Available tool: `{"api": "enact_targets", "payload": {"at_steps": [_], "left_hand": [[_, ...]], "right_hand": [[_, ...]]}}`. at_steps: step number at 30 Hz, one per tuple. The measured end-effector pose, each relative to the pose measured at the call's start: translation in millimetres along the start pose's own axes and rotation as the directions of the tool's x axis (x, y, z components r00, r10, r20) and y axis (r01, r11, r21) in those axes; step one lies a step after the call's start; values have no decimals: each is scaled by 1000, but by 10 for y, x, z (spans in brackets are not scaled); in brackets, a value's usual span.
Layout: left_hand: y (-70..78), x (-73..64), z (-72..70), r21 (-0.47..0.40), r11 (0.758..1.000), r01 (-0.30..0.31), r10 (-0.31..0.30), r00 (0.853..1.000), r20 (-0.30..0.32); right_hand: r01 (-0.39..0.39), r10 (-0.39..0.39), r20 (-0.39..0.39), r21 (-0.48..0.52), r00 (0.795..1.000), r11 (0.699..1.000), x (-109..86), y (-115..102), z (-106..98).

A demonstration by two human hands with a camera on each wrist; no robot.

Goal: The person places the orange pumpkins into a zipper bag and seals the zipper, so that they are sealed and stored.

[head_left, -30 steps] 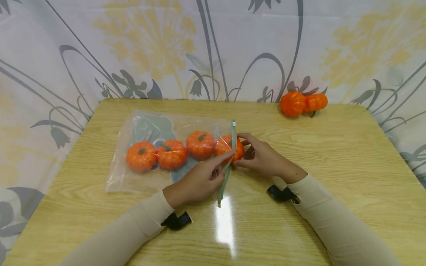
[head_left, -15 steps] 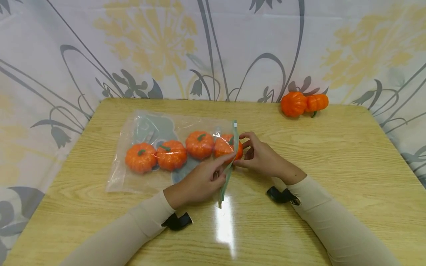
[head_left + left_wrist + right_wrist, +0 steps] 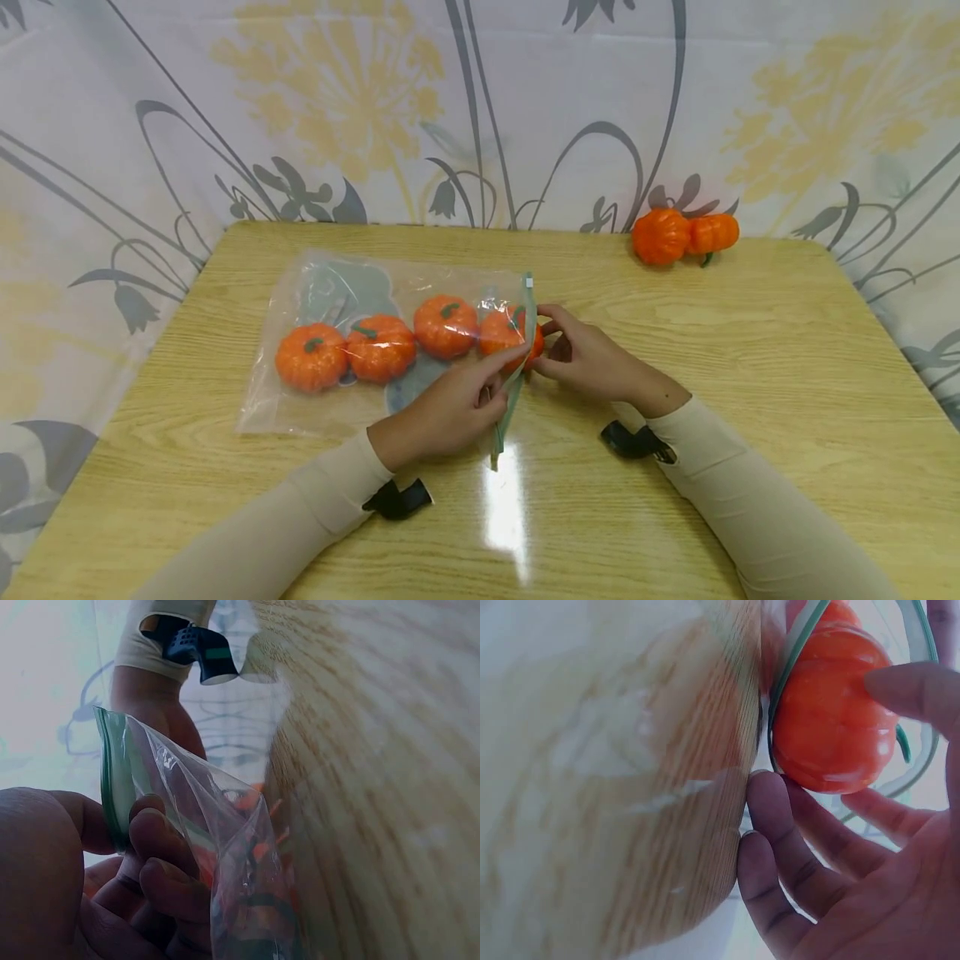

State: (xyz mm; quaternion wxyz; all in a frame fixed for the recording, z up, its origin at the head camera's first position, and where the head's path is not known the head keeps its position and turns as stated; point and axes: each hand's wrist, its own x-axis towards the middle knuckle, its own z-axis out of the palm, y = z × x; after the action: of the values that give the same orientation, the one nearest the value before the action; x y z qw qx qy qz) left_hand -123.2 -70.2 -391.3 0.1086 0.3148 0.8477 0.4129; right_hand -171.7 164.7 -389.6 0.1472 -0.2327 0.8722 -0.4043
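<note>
A clear zip bag (image 3: 277,408) with a green zip edge (image 3: 506,408) lies flat on the table, its mouth facing right. Several small orange pumpkins sit in a row inside it. The rightmost pumpkin (image 3: 502,331) is at the mouth, where the right hand (image 3: 596,362) holds it between thumb and fingers. In the right wrist view that pumpkin (image 3: 832,712) shows within the opened green rim. The left hand (image 3: 450,408) pinches the bag's zip edge, its index finger lying along the upper side. Up close, the left wrist view shows the green strip (image 3: 112,776) between thumb and fingers.
Two more orange pumpkins, one rounder (image 3: 662,237) and one on its side (image 3: 712,232), touch each other at the table's back right. A flower-patterned cloth (image 3: 525,100) hangs behind the wooden table (image 3: 750,358).
The pumpkins in the row have shifted slightly left inside the bag, and the right hand has followed with the rightmost one. The left hand stays nearly where it was.
</note>
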Motion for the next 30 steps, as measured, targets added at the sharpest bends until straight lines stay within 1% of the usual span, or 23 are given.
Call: {"api": "enact_targets", "payload": {"at_steps": [6,11,17,23,30], "left_hand": [[-13,8,-8,-16,1000,-24,24,1000,3],[-26,9,9,-29,999,-35,35,999,10],[-33,2,13,-12,999,-29,29,1000,7],[-31,-1,11,-29,999,-25,25,1000,12],[-23,0,5,-19,1000,-19,19,1000,17]], "right_hand": [[15,-16,-20,-40,1000,999,11,-23,-8],[3,-4,-22,-52,1000,999,-2,-16,-4],[15,-16,-21,-53,1000,998,-4,-8,-6],[18,-19,-10,-54,1000,998,-10,6,-18],[24,-23,6,-61,1000,998,-16,31,-49]]}}
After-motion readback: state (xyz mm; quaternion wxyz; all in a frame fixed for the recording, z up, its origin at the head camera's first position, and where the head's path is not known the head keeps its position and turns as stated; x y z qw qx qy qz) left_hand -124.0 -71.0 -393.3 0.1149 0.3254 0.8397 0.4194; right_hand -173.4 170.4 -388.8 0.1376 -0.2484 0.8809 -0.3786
